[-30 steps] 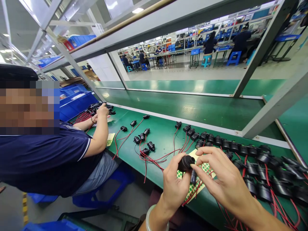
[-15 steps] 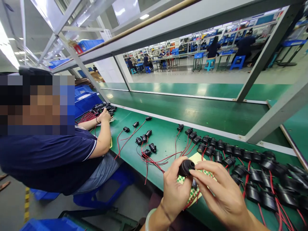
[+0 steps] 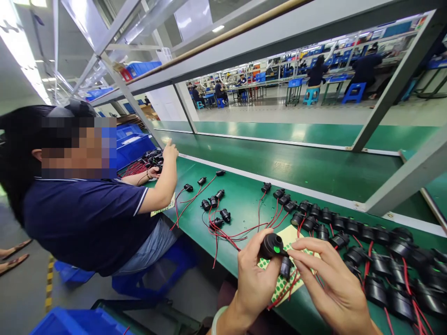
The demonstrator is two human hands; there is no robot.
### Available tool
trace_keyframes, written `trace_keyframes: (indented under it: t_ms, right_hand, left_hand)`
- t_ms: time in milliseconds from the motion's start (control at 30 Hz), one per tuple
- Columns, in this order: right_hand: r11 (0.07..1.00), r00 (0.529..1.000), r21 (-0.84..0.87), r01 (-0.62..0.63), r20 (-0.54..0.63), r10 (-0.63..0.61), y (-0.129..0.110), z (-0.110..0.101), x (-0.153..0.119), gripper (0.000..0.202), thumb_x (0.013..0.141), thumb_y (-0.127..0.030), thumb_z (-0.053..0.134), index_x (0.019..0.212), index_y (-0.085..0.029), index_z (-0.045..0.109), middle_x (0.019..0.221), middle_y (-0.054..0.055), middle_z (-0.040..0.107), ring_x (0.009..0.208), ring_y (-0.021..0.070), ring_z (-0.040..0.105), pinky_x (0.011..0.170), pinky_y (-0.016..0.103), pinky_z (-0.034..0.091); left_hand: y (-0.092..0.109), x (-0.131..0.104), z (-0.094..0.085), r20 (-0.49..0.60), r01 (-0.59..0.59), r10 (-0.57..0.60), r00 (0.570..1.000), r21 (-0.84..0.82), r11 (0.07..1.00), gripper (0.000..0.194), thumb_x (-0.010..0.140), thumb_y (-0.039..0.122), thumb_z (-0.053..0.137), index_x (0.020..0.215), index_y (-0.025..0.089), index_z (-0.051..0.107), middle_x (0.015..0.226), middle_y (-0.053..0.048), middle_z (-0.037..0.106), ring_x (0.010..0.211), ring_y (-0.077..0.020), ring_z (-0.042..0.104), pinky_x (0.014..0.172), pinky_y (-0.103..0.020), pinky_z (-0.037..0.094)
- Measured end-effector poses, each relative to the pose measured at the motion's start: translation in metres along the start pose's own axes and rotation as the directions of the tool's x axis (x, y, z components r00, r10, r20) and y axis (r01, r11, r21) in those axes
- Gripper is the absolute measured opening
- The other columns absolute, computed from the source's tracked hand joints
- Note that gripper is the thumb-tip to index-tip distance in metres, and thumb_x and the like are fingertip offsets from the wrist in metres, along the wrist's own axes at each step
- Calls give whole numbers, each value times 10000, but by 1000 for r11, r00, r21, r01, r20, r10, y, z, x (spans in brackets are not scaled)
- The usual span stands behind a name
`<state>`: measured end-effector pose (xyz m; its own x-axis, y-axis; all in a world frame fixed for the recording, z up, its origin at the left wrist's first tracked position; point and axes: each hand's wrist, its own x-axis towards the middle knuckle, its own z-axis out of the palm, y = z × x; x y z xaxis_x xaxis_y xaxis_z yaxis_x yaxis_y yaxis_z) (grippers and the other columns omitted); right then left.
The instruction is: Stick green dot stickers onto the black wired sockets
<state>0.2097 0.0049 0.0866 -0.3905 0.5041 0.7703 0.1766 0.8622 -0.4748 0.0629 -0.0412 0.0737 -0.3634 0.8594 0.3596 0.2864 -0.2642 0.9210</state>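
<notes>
My left hand (image 3: 254, 279) grips a black round socket part (image 3: 271, 245) that carries a small green dot sticker on its end face. My right hand (image 3: 328, 286) is just to its right, fingers spread and tips close to the part and to the small black connector (image 3: 285, 267) hanging below it on red and black wires. Under both hands lies a yellowish sheet of green dot stickers (image 3: 279, 281) on the green bench (image 3: 244, 200).
A long row of black socket parts with red wires (image 3: 352, 246) runs right across the bench. Loose wired parts (image 3: 213, 209) lie to the left. A co-worker in a dark blue shirt (image 3: 87, 218) sits at left, one hand (image 3: 170, 151) raised near a pile and blue bins (image 3: 132, 146).
A green dot now shows on the socket part's face, and my right fingers have pulled back from it. The view has shifted; the co-worker's hand has lifted from the pile.
</notes>
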Motion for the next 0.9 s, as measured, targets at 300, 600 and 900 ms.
trace_keyframes:
  t_ms: [300,600,900]
  right_hand:
    - [983,993,149,-108,-30,113,-11,13,16,122,915,-114,591,959,-228,596,916,41,603,860,182,613,745,282,528]
    - [917,963,299,-264,27,269,-14,21,15,169,921,-181,618,823,-238,493,844,7,551,801,165,583,701,255,507]
    - [993,1000,115,14,-12,-13,-9,15,9,297,888,-50,608,1124,-223,658,971,68,594,946,205,616,797,336,555]
  left_hand:
    - [10,-1,-2,-40,-142,146,988,90,986,393,760,37,633,1119,196,660,1014,-35,757,912,-186,727,851,-258,583]
    - [14,-3,-7,6,-175,175,984,83,981,375,788,50,608,1130,197,654,1026,-30,755,925,-169,721,847,-224,572]
    - [18,-3,-8,-12,-27,27,1000,9,1000,317,750,103,645,1055,174,696,902,-24,761,795,-175,715,765,-248,582]
